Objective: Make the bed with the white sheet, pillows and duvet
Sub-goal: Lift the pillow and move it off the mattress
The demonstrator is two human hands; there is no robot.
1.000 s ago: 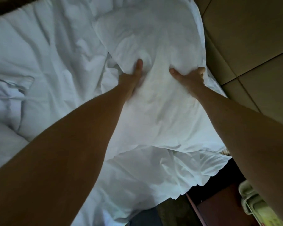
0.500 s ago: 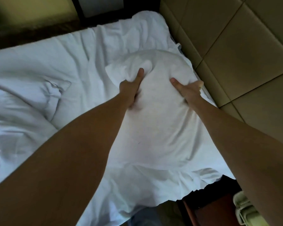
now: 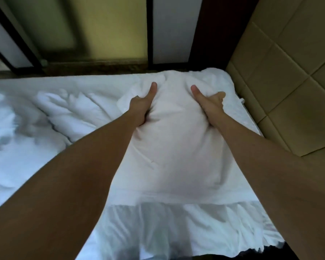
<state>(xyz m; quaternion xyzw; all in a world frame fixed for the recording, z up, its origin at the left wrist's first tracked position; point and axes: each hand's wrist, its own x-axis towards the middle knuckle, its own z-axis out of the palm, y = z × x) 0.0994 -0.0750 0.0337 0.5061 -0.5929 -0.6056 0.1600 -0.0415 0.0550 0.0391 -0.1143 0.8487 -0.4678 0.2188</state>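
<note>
Pillow (image 3: 174, 147) between your two hands, over white sheet (image 3: 176, 231). Your left hand (image 3: 142, 106) grips its left side, thumb on front face; your right hand (image 3: 208, 104) clamps right side likewise. Rumpled duvet (image 3: 68, 113) left of left hand; padded headboard (image 3: 289, 91) right of right hand.

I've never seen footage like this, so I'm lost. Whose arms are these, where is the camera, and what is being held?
No machine here: a person wears a camera on the head, looking down along both bare arms. The left hand and right hand each grip a white pillow by its sides, thumbs on top. It is over a bed with a white sheet, beside the padded headboard on the right. Crumpled white bedding lies further left.
</note>
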